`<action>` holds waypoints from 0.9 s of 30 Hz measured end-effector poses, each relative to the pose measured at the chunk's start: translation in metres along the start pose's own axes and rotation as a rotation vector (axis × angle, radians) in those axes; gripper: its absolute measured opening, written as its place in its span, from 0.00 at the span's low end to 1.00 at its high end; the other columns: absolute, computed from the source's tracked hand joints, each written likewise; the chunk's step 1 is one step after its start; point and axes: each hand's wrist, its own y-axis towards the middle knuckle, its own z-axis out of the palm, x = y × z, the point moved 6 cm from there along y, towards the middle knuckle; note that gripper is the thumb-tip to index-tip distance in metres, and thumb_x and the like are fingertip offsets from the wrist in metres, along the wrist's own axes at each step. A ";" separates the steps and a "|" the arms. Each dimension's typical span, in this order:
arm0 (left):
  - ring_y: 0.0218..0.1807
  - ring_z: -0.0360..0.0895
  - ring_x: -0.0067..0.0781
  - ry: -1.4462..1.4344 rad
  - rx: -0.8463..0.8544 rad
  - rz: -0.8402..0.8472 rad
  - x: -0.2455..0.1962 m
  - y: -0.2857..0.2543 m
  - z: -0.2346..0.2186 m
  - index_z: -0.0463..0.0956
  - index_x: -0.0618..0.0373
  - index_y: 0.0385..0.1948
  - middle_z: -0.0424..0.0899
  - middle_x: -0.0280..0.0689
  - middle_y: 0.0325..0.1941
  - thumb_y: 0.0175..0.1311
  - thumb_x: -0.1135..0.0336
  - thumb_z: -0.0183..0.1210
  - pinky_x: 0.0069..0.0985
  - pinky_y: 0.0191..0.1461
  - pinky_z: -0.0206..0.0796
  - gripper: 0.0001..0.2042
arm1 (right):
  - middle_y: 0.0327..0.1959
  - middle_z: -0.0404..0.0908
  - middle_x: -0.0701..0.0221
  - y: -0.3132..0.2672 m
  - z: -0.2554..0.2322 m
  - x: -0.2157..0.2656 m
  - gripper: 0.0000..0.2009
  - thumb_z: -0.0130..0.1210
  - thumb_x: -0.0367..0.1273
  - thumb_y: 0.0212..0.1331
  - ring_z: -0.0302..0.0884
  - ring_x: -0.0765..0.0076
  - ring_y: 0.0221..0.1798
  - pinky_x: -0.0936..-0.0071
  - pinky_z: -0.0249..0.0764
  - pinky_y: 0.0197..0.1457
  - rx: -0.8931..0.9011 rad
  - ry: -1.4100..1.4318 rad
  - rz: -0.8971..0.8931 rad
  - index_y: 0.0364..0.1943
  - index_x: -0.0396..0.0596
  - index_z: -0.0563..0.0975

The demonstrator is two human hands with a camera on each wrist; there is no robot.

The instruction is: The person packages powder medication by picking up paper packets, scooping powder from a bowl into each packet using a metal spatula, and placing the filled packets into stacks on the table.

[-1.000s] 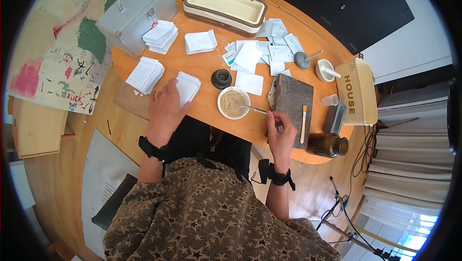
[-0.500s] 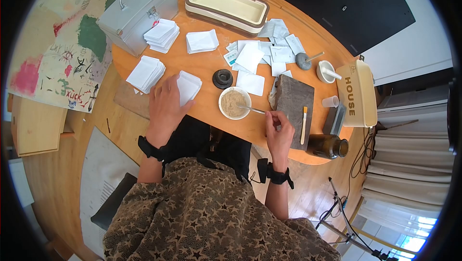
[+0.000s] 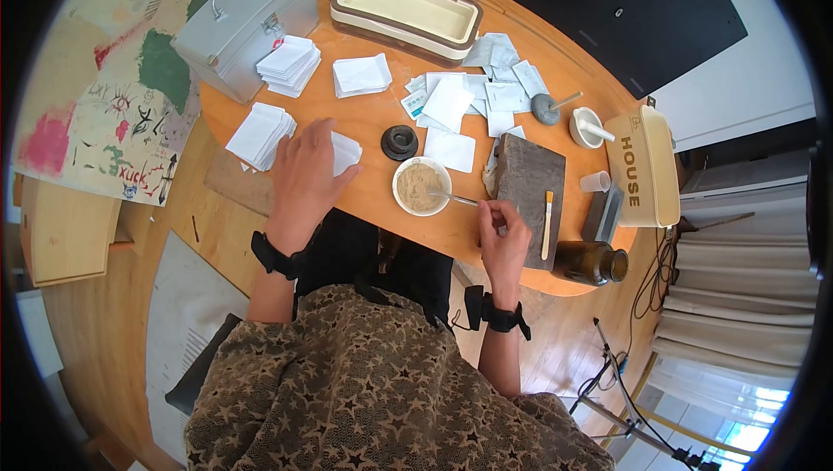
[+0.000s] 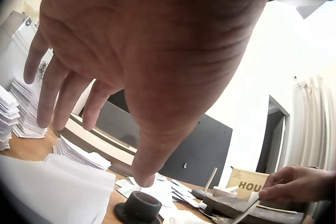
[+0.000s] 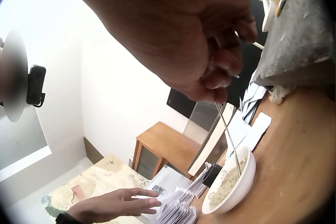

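My left hand (image 3: 304, 180) hovers palm down with spread fingers over a stack of white paper packets (image 3: 347, 153) near the table's edge, covering part of it. In the left wrist view nothing sits between its fingers (image 4: 68, 100). My right hand (image 3: 506, 241) pinches the thin metal handle of a spoon (image 3: 462, 200). The spoon's lower end is sunk in beige powder (image 3: 416, 184), which fills a small white bowl (image 5: 245, 184). The bowl stands on the table in front of me, and a black ring-shaped holder (image 3: 399, 142) is just behind it.
More packet stacks (image 3: 262, 136) lie at the left, before a silver case (image 3: 252, 24). Loose packets (image 3: 449, 105) spread at the back. On the right are a dark stone slab (image 3: 525, 180) bearing a brush (image 3: 547, 223), a brown jar (image 3: 581, 263) and a mortar (image 3: 583, 128).
My left hand has shifted forward and slightly right, now covering more of the packet stack. The right hand stays at the bowl with the spoon, almost unmoved.
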 end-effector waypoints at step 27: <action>0.60 0.79 0.50 0.292 0.358 0.210 0.014 0.182 0.064 0.74 0.58 0.55 0.83 0.47 0.55 0.47 0.61 0.77 0.42 0.62 0.70 0.32 | 0.21 0.78 0.70 -0.005 -0.026 -0.004 0.09 0.63 0.32 0.67 0.68 0.81 0.24 0.78 0.66 0.28 -0.074 0.066 0.069 0.35 0.37 0.82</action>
